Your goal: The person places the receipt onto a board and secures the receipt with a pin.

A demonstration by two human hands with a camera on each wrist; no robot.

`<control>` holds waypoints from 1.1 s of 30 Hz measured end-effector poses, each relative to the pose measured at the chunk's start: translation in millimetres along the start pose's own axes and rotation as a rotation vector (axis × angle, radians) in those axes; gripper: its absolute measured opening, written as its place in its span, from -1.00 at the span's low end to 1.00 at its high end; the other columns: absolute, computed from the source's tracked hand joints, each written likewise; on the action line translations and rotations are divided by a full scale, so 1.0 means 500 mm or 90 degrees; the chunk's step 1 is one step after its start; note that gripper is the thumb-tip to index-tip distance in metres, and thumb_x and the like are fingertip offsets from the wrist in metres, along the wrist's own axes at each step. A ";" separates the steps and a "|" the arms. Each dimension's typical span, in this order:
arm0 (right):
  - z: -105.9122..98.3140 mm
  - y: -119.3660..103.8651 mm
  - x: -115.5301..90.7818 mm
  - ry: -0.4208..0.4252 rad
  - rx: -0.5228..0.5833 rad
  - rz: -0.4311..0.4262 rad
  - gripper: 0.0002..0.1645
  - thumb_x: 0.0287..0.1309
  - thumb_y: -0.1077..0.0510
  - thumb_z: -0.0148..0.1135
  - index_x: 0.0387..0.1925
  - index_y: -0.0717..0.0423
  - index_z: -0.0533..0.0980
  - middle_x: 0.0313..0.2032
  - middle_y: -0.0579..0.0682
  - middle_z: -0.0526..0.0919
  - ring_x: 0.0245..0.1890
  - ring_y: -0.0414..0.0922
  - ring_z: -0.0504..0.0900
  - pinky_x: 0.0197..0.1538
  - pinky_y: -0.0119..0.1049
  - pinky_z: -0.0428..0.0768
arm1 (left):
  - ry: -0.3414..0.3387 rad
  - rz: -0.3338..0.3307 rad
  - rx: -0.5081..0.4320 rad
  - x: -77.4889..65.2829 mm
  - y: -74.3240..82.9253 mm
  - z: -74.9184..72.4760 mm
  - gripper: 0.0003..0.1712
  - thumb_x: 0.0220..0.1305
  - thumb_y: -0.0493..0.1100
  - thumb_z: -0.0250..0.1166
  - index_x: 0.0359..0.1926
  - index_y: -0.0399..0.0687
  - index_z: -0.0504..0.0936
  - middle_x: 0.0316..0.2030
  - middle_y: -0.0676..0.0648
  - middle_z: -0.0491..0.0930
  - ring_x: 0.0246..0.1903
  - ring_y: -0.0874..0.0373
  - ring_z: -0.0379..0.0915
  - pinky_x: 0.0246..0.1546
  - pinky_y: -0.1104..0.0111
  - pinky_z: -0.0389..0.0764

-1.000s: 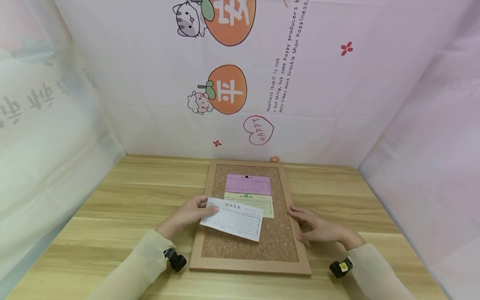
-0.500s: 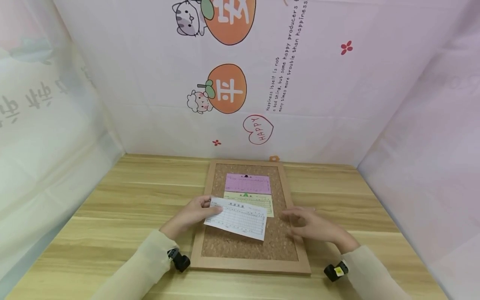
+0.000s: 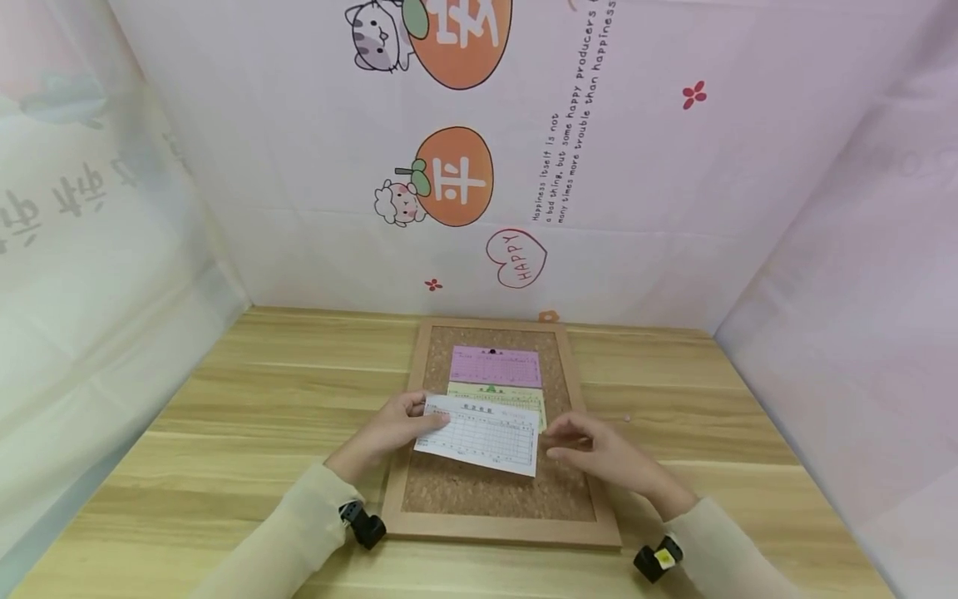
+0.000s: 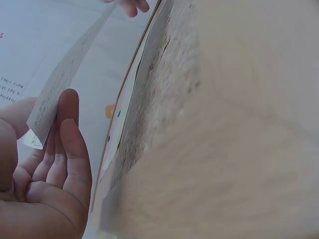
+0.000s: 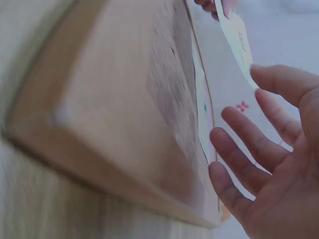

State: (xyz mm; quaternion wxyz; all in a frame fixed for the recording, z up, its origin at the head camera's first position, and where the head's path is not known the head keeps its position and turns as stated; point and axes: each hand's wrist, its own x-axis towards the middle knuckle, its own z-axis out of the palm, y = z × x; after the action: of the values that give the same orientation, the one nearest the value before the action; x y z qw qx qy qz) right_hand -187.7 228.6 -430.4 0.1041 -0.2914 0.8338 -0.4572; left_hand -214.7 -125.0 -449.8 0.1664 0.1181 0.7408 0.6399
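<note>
My left hand (image 3: 400,424) pinches the left edge of a white printed form slip (image 3: 479,437) between thumb and fingers, above the corkboard (image 3: 516,499). In the left wrist view the slip (image 4: 65,74) stretches away from the fingers, clear of the cork. My right hand (image 3: 591,453) is at the slip's right edge, its fingers loosely spread; in the right wrist view the thumb and index fingertips are right at that edge. A pink slip (image 3: 494,367) with a black pushpin (image 3: 492,351) lies on the board. Below it a yellow slip (image 3: 516,395) with a green pushpin (image 3: 491,388) is partly hidden.
The wood-framed board lies on a wood-grain table (image 3: 262,399). A small pale object (image 3: 627,418) sits right of the frame. A printed curtain (image 3: 629,166) hangs behind the table, with pale curtains at both sides.
The right hand has left the board's right frame and moved left to the white slip's edge. The left hand has shifted the slip slightly to the right.
</note>
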 end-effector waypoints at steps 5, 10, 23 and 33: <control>0.018 -0.004 0.009 0.022 0.010 0.002 -0.73 0.31 0.08 0.32 -0.02 0.09 0.56 -0.09 0.00 0.67 -0.06 -0.02 0.62 0.00 -0.24 0.57 | -0.007 0.005 -0.017 0.001 -0.003 0.009 -0.50 0.36 -0.18 0.32 0.23 -0.34 0.49 -0.07 -0.19 0.69 -0.16 0.00 0.67 -0.09 0.23 0.65; 0.027 -0.009 0.014 0.025 0.014 0.030 -0.81 0.33 0.08 0.30 -0.09 0.05 0.58 -0.20 -0.05 0.68 -0.17 -0.06 0.62 -0.13 -0.28 0.59 | -0.019 0.014 -0.016 0.002 0.000 0.014 -0.49 0.37 -0.20 0.31 0.25 -0.36 0.47 -0.07 -0.20 0.69 -0.16 0.00 0.67 -0.10 0.23 0.65; 0.021 -0.006 0.006 0.007 0.037 0.048 -0.85 0.36 0.20 0.24 -0.11 0.19 0.60 -0.25 0.06 0.64 -0.31 -0.09 0.56 -0.29 -0.38 0.55 | -0.089 0.036 0.085 -0.009 0.018 0.003 -0.50 0.37 -0.25 0.29 0.24 -0.31 0.37 -0.28 -0.13 0.67 -0.36 0.07 0.60 -0.35 0.27 0.59; 0.016 -0.004 0.006 -0.008 -0.009 0.074 -0.87 0.36 0.23 0.23 -0.16 0.18 0.64 -0.28 0.02 0.63 -0.36 -0.18 0.50 -0.34 -0.41 0.51 | -0.106 0.075 0.206 -0.016 0.031 0.002 -0.80 0.33 -0.26 0.32 -0.06 -0.13 0.53 -0.39 -0.08 0.55 -0.41 0.11 0.47 -0.40 0.28 0.57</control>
State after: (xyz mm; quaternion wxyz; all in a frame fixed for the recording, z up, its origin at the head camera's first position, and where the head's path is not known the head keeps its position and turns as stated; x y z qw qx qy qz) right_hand -185.7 220.4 -433.1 0.1341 -0.2460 0.8517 -0.4428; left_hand -207.4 -124.9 -433.7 0.1677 0.2391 0.8097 0.5091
